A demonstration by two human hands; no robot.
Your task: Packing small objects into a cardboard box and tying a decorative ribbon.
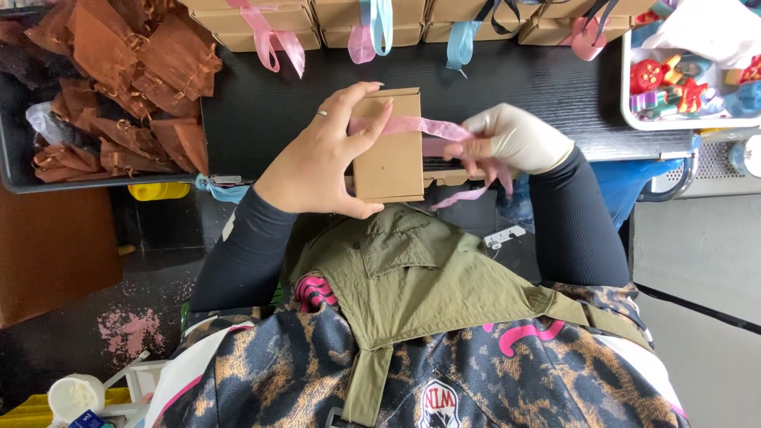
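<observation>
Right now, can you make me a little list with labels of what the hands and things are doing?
left hand: bare, holds the small brown cardboard box, thumb pressing the ribbon on it
right hand: in a pale glove, pulls the pink ribbon sideways
table: black
far edge: row of ribboned boxes
left bin: brown cloth pouches
right tray: colourful small toys

Small brown cardboard box [388,147] at black table edge; pink ribbon [444,131] draped across.
</observation>
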